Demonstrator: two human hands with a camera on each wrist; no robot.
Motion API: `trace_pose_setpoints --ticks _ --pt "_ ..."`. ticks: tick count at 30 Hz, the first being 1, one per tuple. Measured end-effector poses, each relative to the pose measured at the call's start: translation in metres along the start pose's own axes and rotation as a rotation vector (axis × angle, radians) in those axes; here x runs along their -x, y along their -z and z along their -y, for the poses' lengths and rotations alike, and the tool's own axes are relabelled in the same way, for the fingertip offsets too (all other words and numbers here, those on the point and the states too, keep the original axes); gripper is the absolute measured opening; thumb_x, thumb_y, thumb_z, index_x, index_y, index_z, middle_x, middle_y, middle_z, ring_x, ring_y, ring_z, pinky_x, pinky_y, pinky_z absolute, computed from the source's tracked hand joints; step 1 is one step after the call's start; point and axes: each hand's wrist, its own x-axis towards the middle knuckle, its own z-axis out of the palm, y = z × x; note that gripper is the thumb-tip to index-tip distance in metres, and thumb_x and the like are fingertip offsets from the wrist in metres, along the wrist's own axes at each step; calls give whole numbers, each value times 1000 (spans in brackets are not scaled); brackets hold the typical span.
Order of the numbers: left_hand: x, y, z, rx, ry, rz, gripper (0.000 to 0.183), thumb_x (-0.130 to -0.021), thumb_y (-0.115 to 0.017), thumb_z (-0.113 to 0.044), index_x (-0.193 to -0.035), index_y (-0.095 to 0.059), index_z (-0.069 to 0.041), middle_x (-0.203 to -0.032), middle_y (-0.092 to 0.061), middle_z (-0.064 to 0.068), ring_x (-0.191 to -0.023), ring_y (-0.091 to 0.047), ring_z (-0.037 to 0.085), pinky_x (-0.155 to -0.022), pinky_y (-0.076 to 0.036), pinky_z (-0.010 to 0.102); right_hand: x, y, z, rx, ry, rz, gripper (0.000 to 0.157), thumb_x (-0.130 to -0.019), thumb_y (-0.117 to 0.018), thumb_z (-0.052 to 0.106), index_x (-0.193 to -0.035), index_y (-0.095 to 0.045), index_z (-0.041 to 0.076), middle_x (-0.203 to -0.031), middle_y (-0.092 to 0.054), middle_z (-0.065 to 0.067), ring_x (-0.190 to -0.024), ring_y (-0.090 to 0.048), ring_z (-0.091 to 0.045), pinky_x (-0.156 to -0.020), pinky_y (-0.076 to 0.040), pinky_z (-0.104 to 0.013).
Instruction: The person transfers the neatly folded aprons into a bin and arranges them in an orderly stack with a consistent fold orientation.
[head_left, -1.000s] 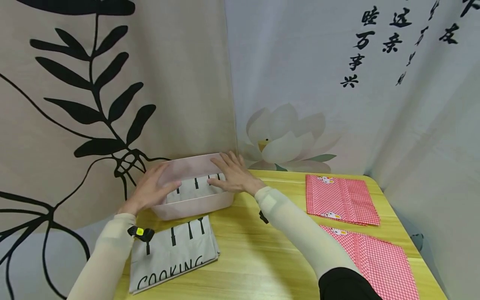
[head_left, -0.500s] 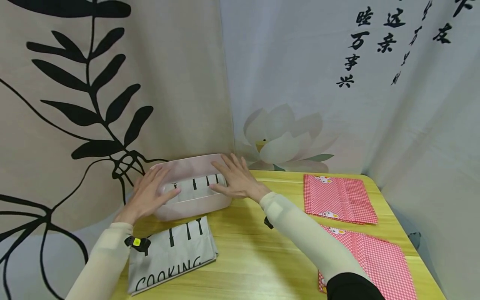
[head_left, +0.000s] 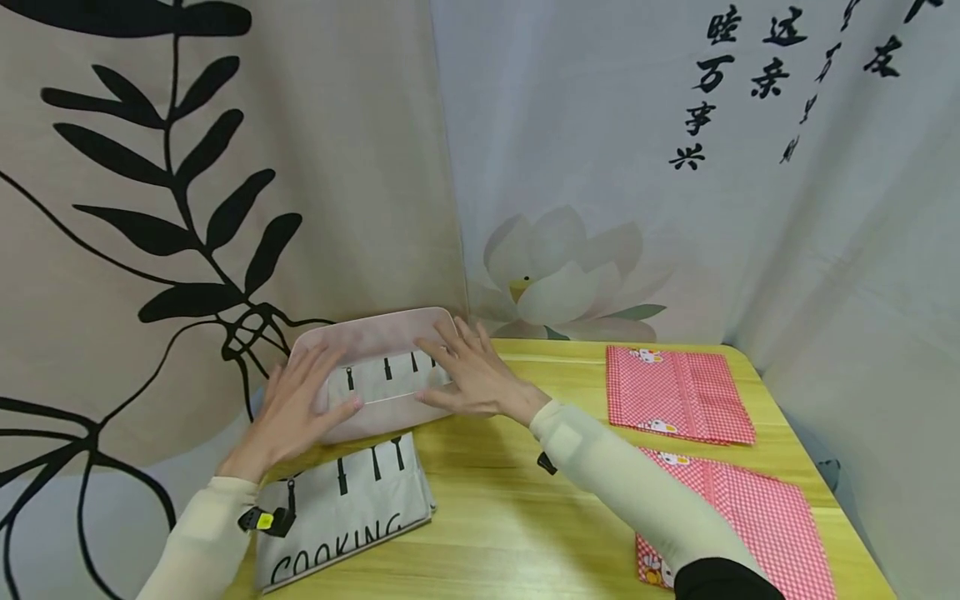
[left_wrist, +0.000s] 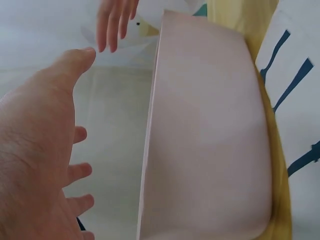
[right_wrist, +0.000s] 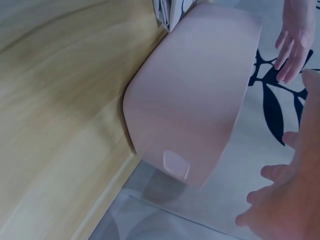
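Note:
A pale pink bin (head_left: pixel 378 329) stands at the back left of the table. Inside it lies a folded white cloth (head_left: pixel 367 377) with black utensil prints. My left hand (head_left: pixel 292 412) hovers over the bin's left end, fingers spread and holding nothing. Over the right end is my right hand (head_left: pixel 480 375), its fingers extended. Both wrist views show a gap between each hand and the bin's wall (left_wrist: pixel 205 125). In front of the bin lies a folded white cloth (head_left: pixel 352 508) printed "COOKING", partly covered by the left wrist camera.
Two folded red-and-white checked cloths lie on the right of the yellow wood-grain table (head_left: pixel 510 500): one farther back (head_left: pixel 675 396), one nearer (head_left: pixel 765 521), partly behind the right sleeve. Printed curtains (head_left: pixel 360 167) hang close behind the table.
Both hands have lifted off the bin and drawn slightly back toward me, the right one also a little rightward. Bin and cloths stay in place.

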Motion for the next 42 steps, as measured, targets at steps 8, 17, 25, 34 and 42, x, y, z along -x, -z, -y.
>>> trace_pose_setpoints --ticks 8,17,25,34,42 --pt "22 -5 -6 14 -30 -14 92 -104 -76 -57 -179 -35 -23 -188 -24 21 -174 -15 57 -136 -3 86 18 1 6 24 44 1 91 -108 -52 77 -182 -21 34 -193 -9 -11 -179 -5 -46 -143 -8 -73" --pt "41 -8 -13 0 -39 -35 94 -101 -81 -56 -177 -39 -21 -188 -25 23 -171 -19 60 -135 -7 87 36 -7 15 -1 93 -1 92 -107 -56 76 -182 -22 34 -193 -6 -9 -179 -1 -42 -142 -9 -75" --pt "58 -8 -17 -3 -52 -82 97 -98 -85 -52 -177 -39 -20 -187 -29 21 -173 -22 54 -136 -11 85 50 -14 21 -62 107 33 93 -107 -54 76 -183 -17 36 -193 -9 -9 -180 2 -39 -143 -8 -75" --pt "73 -13 -17 41 -58 -84 99 -98 -87 -48 -179 -34 -29 -191 -22 11 -173 -23 53 -139 0 81 63 -23 25 -88 143 54 91 -109 -55 72 -182 -22 31 -193 -12 -12 -179 -4 -45 -142 -9 -74" --pt "91 -15 -9 54 -21 -81 100 -99 -87 -46 -180 -31 -30 -189 -24 18 -171 -25 54 -136 -4 86 69 -34 30 -64 229 60 93 -109 -58 69 -182 -23 24 -193 -9 -10 -179 -5 -42 -145 -8 -68"
